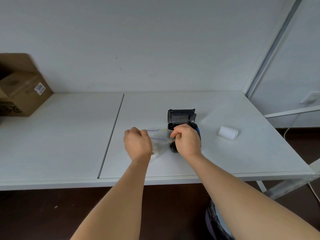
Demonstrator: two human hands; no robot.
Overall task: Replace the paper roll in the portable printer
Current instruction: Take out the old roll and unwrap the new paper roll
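A small black portable printer (181,116) stands on the white table (69,135) with its lid flipped up toward the wall. In front of it, both hands hold a clear zip bag (159,141) by its mouth, spreading the two zip edges apart. My left hand (137,144) pinches the left side of the opening. My right hand (186,140) pinches the right side and covers the printer's front part. Something small and pale lies in the bag's bottom; I cannot tell what. A white paper roll (227,133) lies on its side to the right of the printer.
A brown cardboard box (20,90) stands at the table's far left against the wall. A seam (111,134) runs across the tabletop left of the hands. A metal frame post (270,54) rises at the back right corner. A dark bag (216,220) sits on the floor below.
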